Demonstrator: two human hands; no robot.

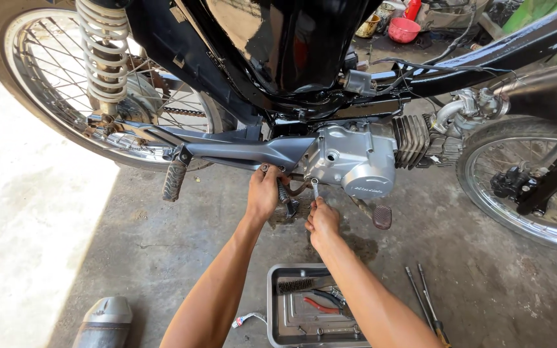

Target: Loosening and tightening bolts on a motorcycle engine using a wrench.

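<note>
1. The right hand [322, 222] is closed around a small wrench [315, 189] whose long axis stands nearly upright, its head meeting the underside of the silver engine case [356, 161].
2. The left hand [264, 192] grips a part under the grey frame arm [240, 151], just left of the wrench; which part, I cannot tell.
3. The tool tray [272, 309] lies on the floor between the forearms.

A tool tray [278, 309] lies before the engine [356, 158]; screwdrivers [423, 299] right of it; muffler [106, 321] left.
</note>
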